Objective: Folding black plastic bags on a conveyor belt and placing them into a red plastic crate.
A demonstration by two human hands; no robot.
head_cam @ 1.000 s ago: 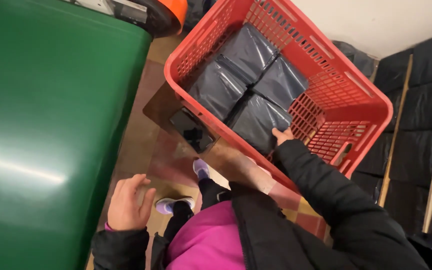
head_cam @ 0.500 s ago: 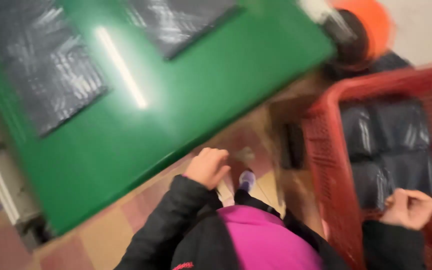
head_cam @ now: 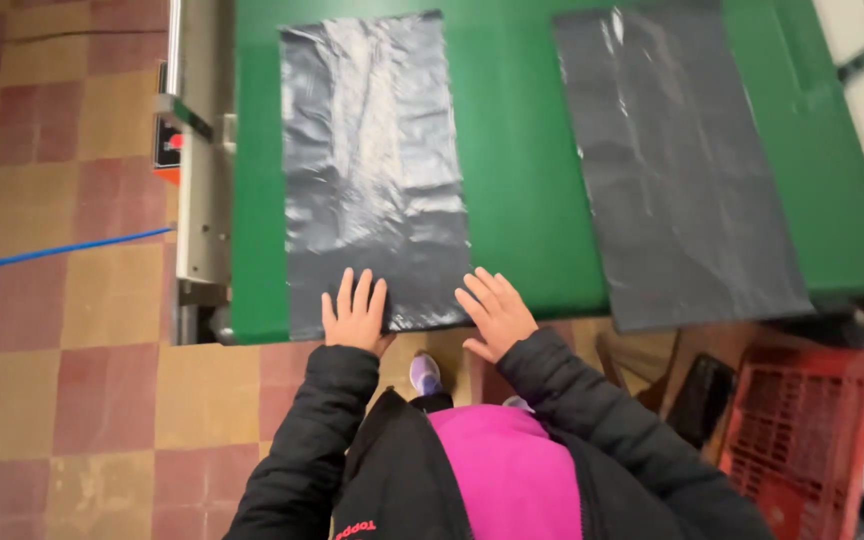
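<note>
While both hands lay flat, fingers spread, left hand (head_cam: 354, 315) and right hand (head_cam: 495, 314) pressed the lower edge of a flat grey plastic bag (head_cam: 372, 170) at centre frame, on a green table (head_cam: 517, 160).

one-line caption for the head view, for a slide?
Both hands, left hand and right hand, flat on the near end of a grey plastic bag on a green table.

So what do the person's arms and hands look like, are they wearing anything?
Both arms are covered by the puffy black jacket sleeves, which end in snug cuffs at the wrists. The jacket hangs open over a bright pink top, and a small red marking sits near its front edge. The left hand and the right hand are bare: no gloves, and no rings or watch that I can see.
</note>
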